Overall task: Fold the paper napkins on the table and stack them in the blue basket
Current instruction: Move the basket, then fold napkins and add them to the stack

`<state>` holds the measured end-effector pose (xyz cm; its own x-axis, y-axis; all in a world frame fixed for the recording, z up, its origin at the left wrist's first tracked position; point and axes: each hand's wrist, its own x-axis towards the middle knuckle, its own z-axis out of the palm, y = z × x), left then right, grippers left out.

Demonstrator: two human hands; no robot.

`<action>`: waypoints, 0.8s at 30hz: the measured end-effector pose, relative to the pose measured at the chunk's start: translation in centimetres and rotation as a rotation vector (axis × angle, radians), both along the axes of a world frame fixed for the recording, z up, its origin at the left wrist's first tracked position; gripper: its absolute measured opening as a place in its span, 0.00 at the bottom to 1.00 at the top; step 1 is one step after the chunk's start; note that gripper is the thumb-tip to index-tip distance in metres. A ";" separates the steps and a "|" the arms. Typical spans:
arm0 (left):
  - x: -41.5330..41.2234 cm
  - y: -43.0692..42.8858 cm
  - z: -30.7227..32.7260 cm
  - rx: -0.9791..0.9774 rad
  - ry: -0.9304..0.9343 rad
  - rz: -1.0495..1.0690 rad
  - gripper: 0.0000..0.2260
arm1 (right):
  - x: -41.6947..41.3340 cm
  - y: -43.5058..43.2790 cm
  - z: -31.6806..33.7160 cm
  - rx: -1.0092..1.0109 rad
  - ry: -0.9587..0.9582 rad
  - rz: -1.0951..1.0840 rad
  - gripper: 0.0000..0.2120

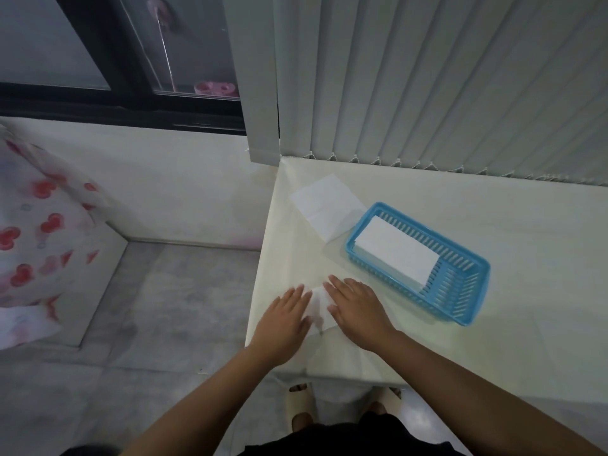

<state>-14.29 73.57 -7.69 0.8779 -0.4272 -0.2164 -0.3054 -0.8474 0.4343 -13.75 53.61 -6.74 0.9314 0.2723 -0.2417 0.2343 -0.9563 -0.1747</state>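
The basket [473,278] is bright sky blue, its walls and floor cut with rows of narrow slots. The folded napkin [396,250] inside it is plain white, as is the open napkin [324,205] on the table beside it and the napkin [319,306] between the two hands. The table [526,232] is pale cream with no pattern. The blinds [444,77] behind are light grey in vertical strips. The window frame [98,60] is black. The cloth [39,232] at the far left is white, printed with red heart-like shapes. The floor [158,307] is mottled grey tile. The slippers [301,406] are cream.
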 end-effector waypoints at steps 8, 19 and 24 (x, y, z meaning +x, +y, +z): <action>-2.2 2.4 -2.8 0.273 0.033 -0.001 0.34 | -1.1 -1.3 -3.0 -0.082 0.128 -0.034 0.38; 0.9 -0.1 0.2 0.172 -0.073 0.177 0.25 | -3.0 -2.6 -2.2 -0.064 0.122 -0.171 0.38; 4.6 -1.4 1.9 0.169 0.149 0.252 0.21 | -4.8 -2.7 -0.7 0.001 -0.003 -0.225 0.28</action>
<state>-9.71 72.16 -5.82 0.9047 -0.1482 -0.3995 -0.0212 -0.9521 0.3052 -18.58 50.87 -7.44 0.9693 0.0582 -0.2390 0.0158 -0.9843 -0.1757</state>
